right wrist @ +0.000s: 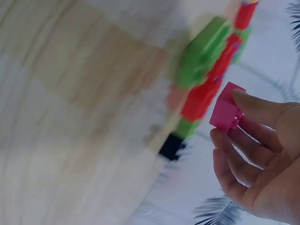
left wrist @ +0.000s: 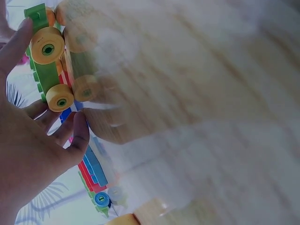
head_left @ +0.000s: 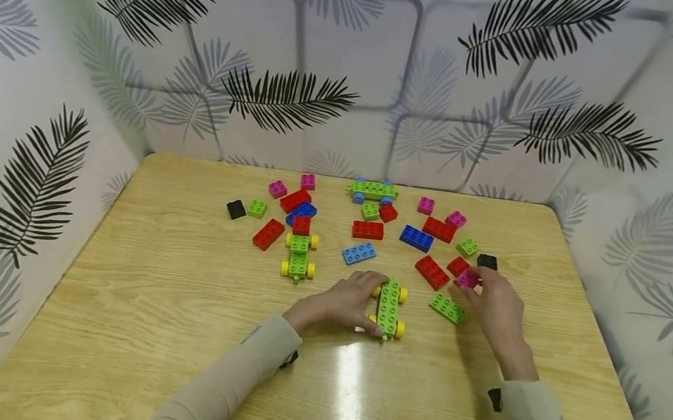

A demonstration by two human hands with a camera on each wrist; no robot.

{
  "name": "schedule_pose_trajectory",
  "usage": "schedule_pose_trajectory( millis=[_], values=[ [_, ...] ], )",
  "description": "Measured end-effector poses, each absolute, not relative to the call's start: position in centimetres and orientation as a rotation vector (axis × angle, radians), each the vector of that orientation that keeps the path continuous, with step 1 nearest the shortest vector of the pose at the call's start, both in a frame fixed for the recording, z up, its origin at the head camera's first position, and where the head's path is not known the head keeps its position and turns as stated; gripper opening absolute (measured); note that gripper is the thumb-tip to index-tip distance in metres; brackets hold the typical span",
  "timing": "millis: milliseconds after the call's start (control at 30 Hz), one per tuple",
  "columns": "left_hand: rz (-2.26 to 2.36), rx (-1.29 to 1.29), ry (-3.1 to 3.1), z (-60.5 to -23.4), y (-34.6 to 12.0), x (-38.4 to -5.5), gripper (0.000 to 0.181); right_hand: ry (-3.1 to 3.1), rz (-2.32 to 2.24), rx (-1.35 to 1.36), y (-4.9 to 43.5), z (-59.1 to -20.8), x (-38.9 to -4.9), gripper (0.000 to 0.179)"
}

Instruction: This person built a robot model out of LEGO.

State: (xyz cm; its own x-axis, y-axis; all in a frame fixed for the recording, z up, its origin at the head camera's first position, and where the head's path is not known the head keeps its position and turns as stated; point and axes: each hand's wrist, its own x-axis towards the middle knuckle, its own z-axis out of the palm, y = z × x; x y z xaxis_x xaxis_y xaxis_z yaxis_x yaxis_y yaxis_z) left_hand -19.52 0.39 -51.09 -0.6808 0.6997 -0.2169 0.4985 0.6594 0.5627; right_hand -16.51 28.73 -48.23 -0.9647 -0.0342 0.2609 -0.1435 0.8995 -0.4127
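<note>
My left hand (head_left: 344, 301) grips a green toy car base with yellow wheels (head_left: 389, 304), thumb at its near end and fingertips at its far end. In the left wrist view the wheels of this base (left wrist: 47, 70) are at the tabletop. A pink brick (right wrist: 225, 110) is pinched between the thumb and fingers of my right hand (head_left: 499, 316), raised above the table. Just left of that hand lies a flat green brick (head_left: 447, 308), with a red brick (head_left: 458, 266) and a black brick (head_left: 487, 261) behind the fingers.
A second yellow-wheeled green base (head_left: 298, 265) carrying green and red bricks stands at left. Farther back is a green base with blue wheels (head_left: 373, 190). Several loose bricks spread between them, including a light blue one (head_left: 359, 253) and a dark blue one (head_left: 416, 238).
</note>
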Motion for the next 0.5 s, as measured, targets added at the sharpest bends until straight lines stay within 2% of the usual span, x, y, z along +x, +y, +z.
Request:
schedule_pose_trajectory(
  millis=[300, 500],
  values=[
    [0.67, 0.946, 2.441, -50.9, 0.3, -19.6, 0.098, -2.844, 0.878, 0.599, 24.5, -47.3, -15.8, 0.034],
    [0.681, 0.947, 2.44, -50.8, 0.2, -19.6, 0.097, -2.838, 0.964, 0.727, 23.2, -47.6, -15.4, 0.033]
  ],
)
